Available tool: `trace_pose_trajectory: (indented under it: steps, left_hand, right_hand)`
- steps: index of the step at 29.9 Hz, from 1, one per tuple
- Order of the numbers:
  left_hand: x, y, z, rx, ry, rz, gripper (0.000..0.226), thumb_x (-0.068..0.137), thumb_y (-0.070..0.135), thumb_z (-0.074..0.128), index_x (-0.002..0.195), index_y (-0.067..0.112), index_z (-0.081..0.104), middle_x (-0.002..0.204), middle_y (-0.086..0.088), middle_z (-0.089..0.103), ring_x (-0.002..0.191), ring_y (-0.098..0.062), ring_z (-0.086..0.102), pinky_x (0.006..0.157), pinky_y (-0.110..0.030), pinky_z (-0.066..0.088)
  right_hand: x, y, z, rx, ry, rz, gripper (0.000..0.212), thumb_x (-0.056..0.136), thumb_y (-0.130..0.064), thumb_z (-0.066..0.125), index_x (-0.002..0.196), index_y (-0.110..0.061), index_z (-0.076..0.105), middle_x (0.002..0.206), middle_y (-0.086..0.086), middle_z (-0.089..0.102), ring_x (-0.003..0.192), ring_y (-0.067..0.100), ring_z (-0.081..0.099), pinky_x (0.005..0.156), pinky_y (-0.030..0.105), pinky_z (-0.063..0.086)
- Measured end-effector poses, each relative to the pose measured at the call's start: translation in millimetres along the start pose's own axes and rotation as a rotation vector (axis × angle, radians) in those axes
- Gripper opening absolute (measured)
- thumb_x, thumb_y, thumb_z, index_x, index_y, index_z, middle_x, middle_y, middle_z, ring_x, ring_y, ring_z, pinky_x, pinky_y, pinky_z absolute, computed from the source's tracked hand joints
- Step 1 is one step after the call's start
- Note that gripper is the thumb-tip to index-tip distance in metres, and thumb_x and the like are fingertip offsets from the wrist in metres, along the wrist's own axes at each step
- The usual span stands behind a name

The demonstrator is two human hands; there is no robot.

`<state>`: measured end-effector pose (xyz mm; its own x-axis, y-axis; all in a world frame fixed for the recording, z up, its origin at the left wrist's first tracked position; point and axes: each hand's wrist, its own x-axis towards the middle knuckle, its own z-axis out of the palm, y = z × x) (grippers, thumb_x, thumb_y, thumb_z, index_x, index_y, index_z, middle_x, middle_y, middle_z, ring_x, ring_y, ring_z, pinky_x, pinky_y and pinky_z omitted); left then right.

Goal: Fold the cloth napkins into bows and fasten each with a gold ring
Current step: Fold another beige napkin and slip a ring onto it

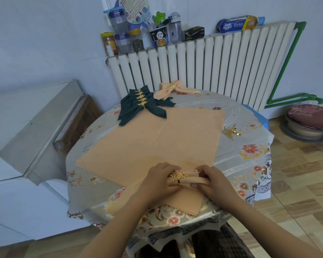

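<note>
At the near table edge, the left hand (161,178) and right hand (213,180) close from either side on a pleated peach cloth napkin (194,180), bunching it so the gold leaf-shaped ring (178,176) sits at its middle. Beyond lies a flat peach napkin (157,138) with a spare gold ring (231,130) beside it, likely next. Farthest, finished dark green bows (144,105) and one peach bow (172,89) are set aside.

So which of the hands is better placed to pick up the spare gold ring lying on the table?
Right, probably. The spare gold ring lies on the right side of the table. The right hand is nearer to it than the left hand, though both grip the folded peach napkin.
</note>
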<state>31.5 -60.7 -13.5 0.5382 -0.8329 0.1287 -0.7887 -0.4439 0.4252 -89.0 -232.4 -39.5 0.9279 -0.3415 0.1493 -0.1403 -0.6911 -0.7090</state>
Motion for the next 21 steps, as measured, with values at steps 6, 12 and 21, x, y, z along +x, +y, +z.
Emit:
trace_pose_trajectory:
  steps: [6, 12, 21]
  left_hand:
    - [-23, -3, -2, -0.022, 0.137, -0.146, 0.038, 0.094, 0.04, 0.049, 0.129, 0.026, 0.052, 0.122, 0.007, 0.047, 0.116, -0.01, 0.038, 0.098, -0.025, 0.025]
    - [-39, 1, 10, -0.118, 0.273, -0.165, 0.042, 0.083, 0.051, 0.042, 0.099, 0.021, 0.067, 0.094, 0.01, 0.053, 0.096, -0.009, 0.047, 0.085, -0.018, 0.038]
    - [-35, 17, -13, -0.254, 0.142, -0.359, 0.025, 0.082, 0.031, 0.071, 0.064, 0.025, 0.054, 0.107, 0.01, 0.066, 0.1, -0.011, 0.059, 0.082, -0.025, 0.044]
  right_hand:
    - [1, -7, 5, -0.209, 0.053, -0.24, 0.067, 0.072, -0.064, 0.055, 0.128, -0.027, 0.055, 0.12, -0.01, 0.057, 0.107, 0.011, 0.043, 0.088, 0.029, 0.033]
    - [21, -21, 19, -0.155, -0.078, -0.235, 0.04, 0.087, -0.035, 0.059, 0.125, -0.026, 0.059, 0.117, -0.007, 0.062, 0.113, 0.013, 0.05, 0.088, 0.013, 0.026]
    - [16, -21, 22, 0.033, -0.053, -0.185, 0.044, 0.076, -0.055, 0.05, 0.117, -0.043, 0.06, 0.095, -0.015, 0.056, 0.09, 0.0, 0.052, 0.079, 0.011, 0.036]
